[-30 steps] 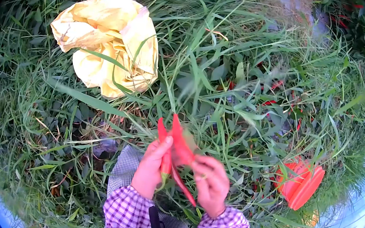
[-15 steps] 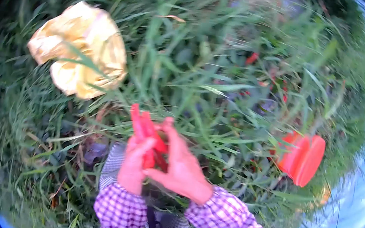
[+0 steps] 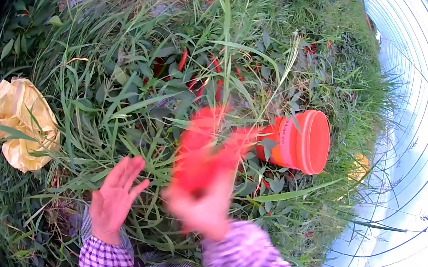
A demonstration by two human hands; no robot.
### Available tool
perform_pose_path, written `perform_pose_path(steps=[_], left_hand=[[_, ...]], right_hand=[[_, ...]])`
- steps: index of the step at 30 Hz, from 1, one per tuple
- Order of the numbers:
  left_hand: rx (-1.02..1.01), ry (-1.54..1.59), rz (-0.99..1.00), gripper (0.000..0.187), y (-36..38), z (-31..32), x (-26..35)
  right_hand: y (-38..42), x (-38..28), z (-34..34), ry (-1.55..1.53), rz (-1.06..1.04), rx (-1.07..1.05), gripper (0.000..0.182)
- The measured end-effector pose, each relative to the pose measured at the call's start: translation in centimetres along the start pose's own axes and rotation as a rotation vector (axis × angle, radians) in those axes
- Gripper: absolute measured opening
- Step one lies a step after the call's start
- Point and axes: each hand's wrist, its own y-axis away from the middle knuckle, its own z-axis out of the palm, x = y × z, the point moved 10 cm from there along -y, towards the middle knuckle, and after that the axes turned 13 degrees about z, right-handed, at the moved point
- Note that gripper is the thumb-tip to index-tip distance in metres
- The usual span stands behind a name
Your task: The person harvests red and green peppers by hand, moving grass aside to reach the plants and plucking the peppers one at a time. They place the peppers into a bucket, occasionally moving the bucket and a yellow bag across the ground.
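Note:
My right hand [image 3: 202, 205] is blurred by motion and closed around several red peppers [image 3: 203, 153], which stick up from it. Left of it, my left hand [image 3: 116, 199] is held above the grass, palm showing, fingers apart and nothing in it. An orange-red bucket [image 3: 299, 142] lies tilted in the plants just right of the peppers, its opening facing right; its inside is mostly hidden. More red peppers [image 3: 198, 85] hang among the leaves beyond my hands.
A crumpled yellow bag [image 3: 21, 124] lies in the grass at the left. Another yellow thing [image 3: 359, 168] sits beyond the bucket. Tall grass and pepper plants surround everything. Curved greenhouse hoops [image 3: 414, 133] rise at the right.
My hands have separated; the red peppers have moved away from my left hand in my right hand, toward the bucket. The view has turned to the right, so bag and bucket appear further left.

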Motion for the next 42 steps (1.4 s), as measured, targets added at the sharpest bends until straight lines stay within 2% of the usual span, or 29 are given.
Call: perform_pose_path(steps=[3,4,5,7,9,10,11,12,13,15,17,19,21,23,25,26,27,29,30,31,32,33,34,35,36,38,40,42], left_hand=[[0.016,-0.068,-0.021,0.083,-0.7,0.1,-0.7],[0.003,-0.08,-0.034,0.081,-0.8,0.2,-0.9],[-0.01,-0.089,-0.044,0.079,-0.9,0.2,-1.2],[0.019,-0.098,-0.053,0.074,-1.1,-0.2,-1.7],[0.072,-0.133,-0.081,0.072,-1.2,-1.0,-2.3],[0.123,-0.156,-0.089,0.069,-1.3,-1.6,-2.6],[0.192,-0.215,-0.103,0.07,-1.3,-2.1,-2.8],[0.235,-0.262,-0.108,0.069,-1.5,-2.3,-3.2],[0.303,-0.331,-0.098,0.069,-1.4,-3.0,-3.0],[0.438,-0.408,-0.043,0.068,-0.9,-4.5,-2.6],[0.549,-0.476,0.004,0.067,-0.8,-5.4,-1.2],[0.622,-0.483,0.032,0.066,-0.4,-6.3,-0.5],[0.681,-0.494,0.057,0.066,-0.1,-7.0,0.3],[0.747,-0.506,0.098,0.064,0.2,-7.9,1.2],[0.795,-0.516,0.133,0.063,0.8,-8.8,2.1],[0.871,-0.541,0.198,0.053,1.0,-8.9,3.0],[0.832,-0.541,0.201,0.048,0.7,-9.0,3.2],[0.753,-0.542,0.207,0.04,0.6,-9.1,3.5],[0.726,-0.544,0.211,0.031,0.4,-9.0,3.6],[0.695,-0.545,0.226,0.03,0.0,-8.8,3.8],[0.663,-0.547,0.236,0.03,-0.1,-8.6,4.0],[0.631,-0.55,0.241,0.029,-0.3,-8.3,4.0],[0.637,-0.567,0.232,0.032,-0.4,-8.4,3.9],[0.643,-0.584,0.23,0.036,-0.7,-8.5,3.7],[0.65,-0.601,0.228,0.04,-0.9,-8.6,3.6],[0.59,-0.566,0.166,0.058,-1.5,-8.3,3.0],[0.643,-0.591,0.191,0.061,-1.9,-8.3,3.3],[0.701,-0.553,0.199,0.067,-1.8,-9.5,3.2]], right_hand=[[-6.4,-3.1,-18.2,-0.174,-0.112,0.447,0.064],[-7.7,-3.2,-25.2,-0.036,-0.263,0.627,0.066],[-9.2,-1.8,-31.7,0.13,-0.305,0.754,0.068],[-12.4,2.0,-41.4,0.471,-0.132,0.786,0.081],[-13.2,5.5,-47.5,1.007,0.18,0.87,0.095],[-13.0,6.0,-49.6,1.098,0.261,0.948,0.104],[-14.0,6.2,-50.4,1.177,0.04,0.963,0.09],[-14.2,3.8,-45.8,1.015,-0.035,0.802,0.065],[-14.1,1.3,-39.8,0.814,-0.195,0.623,0.043],[-10.8,-5.6,-22.4,0.798,-0.322,0.4,0.037],[-6.2,-9.0,-8.9,0.914,-0.656,0.12,0.037],[-2.3,-8.5,2.1,0.926,-0.85,-0.363,0.037],[-2.4,-4.9,8.1,0.802,-0.644,-0.656,0.036],[-3.8,1.7,11.7,0.928,-0.403,-0.829,0.037],[-7.8,6.7,15.0,0.759,-0.031,-0.813,0.047],[-9.7,9.2,16.6,0.763,-0.035,-0.74,0.051],[-11.3,11.5,18.1,0.764,-0.04,-0.666,0.055],[-12.6,13.5,20.4,0.426,0.037,-0.487,0.057],[-11.7,14.1,22.7,0.439,0.037,-0.579,0.058],[-10.4,14.8,25.0,0.45,0.04,-0.67,0.059],[-8.8,16.1,26.1,0.575,0.029,-0.654,0.053],[-7.2,16.3,26.3,0.649,-0.103,-0.691,0.049],[-5.6,16.0,26.5,0.715,-0.241,-0.716,0.045],[-5.0,16.4,25.8,0.67,-0.201,-0.725,0.043],[-4.1,17.7,25.8,0.686,-0.448,-0.64,0.058],[-3.9,15.4,24.5,0.575,-0.311,-0.69,0.056],[-4.1,14.8,24.1,0.487,-0.198,-0.748,0.053],[-5.2,14.4,23.4,0.444,-0.198,-0.694,0.053]])
